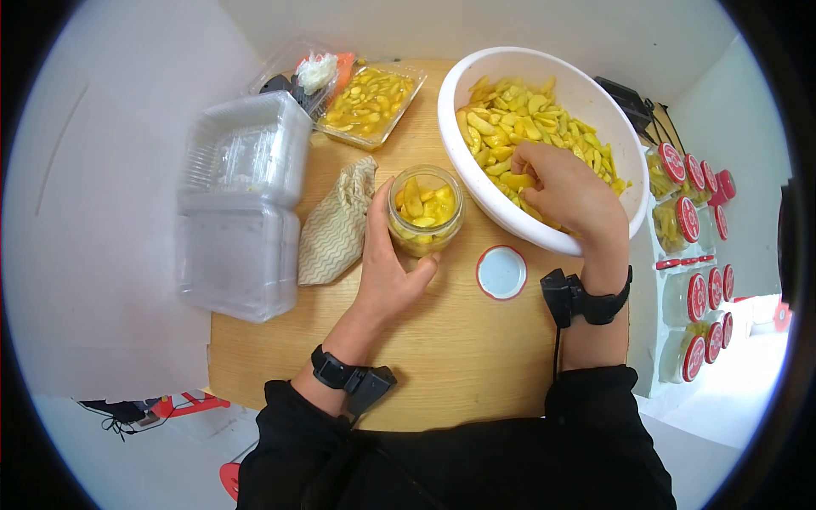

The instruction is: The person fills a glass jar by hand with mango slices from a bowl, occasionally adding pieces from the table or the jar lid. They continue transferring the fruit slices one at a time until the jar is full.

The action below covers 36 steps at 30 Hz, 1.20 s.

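An open glass jar (427, 228), partly filled with yellow fruit slices, stands upright on the wooden table. My left hand (393, 276) is wrapped round its left and near side. To the right sits a large white basin (486, 200) holding a heap of yellow fruit slices (529, 115). My right hand (568, 191) reaches over the basin's near rim, its fingers curled among the slices and closed on some; the fingertips are partly hidden. Between the jar and my right wrist, a white jar lid (501, 272) with a red edge lies on the table.
A patterned cloth pouch (338, 229) lies left of the jar. Clear plastic containers (242, 255) are stacked at the left edge. Behind stands a clear tray of yellow slices (371, 102). Several red-lidded jars (687, 219) fill a rack on the right.
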### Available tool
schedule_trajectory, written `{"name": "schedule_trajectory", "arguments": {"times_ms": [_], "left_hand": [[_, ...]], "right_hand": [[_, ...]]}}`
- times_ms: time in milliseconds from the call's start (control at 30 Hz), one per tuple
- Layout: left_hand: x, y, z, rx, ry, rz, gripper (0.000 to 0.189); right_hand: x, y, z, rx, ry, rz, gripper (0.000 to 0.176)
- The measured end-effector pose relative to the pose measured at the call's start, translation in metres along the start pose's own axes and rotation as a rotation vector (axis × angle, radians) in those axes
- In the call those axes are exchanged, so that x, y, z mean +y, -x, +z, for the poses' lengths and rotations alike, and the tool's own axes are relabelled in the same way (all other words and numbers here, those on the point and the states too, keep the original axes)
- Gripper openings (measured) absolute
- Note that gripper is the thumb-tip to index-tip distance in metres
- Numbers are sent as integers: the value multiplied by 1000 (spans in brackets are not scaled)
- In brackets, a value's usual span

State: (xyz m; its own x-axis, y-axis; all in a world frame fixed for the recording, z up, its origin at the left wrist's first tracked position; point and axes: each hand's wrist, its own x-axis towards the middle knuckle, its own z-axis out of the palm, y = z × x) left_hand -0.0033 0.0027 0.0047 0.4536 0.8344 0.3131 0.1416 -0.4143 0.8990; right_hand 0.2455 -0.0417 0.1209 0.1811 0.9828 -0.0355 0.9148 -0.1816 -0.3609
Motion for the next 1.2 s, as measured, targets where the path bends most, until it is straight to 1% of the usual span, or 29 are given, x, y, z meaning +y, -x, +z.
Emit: {"name": "schedule_trajectory", "arguments": {"times_ms": [100, 200, 300, 400, 500, 600, 700, 800, 833, 933, 1033, 1133, 1200], "left_hand": [[-2, 0, 0, 2, -17, -3, 98], [-2, 0, 0, -1, -7, -11, 98], [-1, 1, -1, 0, -17, -11, 98], [0, 1, -1, 5, -47, 8, 97], [4, 0, -2, 0, -71, 16, 97], [3, 0, -1, 4, -70, 5, 96], [-1, 1, 0, 18, -12, -26, 95], [-6, 0, 4, 63, -10, -15, 95], [-5, -1, 5, 83, -23, -3, 95], [6, -1, 2, 72, -223, 64, 98], [3, -1, 3, 28, -301, 142, 102], [2, 0, 4, 33, -257, 126, 102], [1, 0, 4, 35, -253, 124, 101]], "right_hand": [[13, -5, 11, 56, 49, -66, 20], [9, -6, 9, 53, 18, -41, 15], [7, -2, 11, 81, 42, -57, 12], [-1, -4, 1, 3, 43, 7, 16], [4, -8, 1, 117, -29, -39, 18], [4, -9, 2, 258, -262, -185, 12], [-10, -6, -8, 223, -462, -207, 13], [-20, -2, -8, 246, -522, -340, 13], [-25, 1, -9, 252, -514, -354, 13], [-43, 9, -7, 261, -499, -406, 13], [-60, 11, 6, 258, -476, -477, 14], [-68, 11, 18, 250, -351, -456, 14], [-73, 12, 20, 201, -339, -428, 14]]}}
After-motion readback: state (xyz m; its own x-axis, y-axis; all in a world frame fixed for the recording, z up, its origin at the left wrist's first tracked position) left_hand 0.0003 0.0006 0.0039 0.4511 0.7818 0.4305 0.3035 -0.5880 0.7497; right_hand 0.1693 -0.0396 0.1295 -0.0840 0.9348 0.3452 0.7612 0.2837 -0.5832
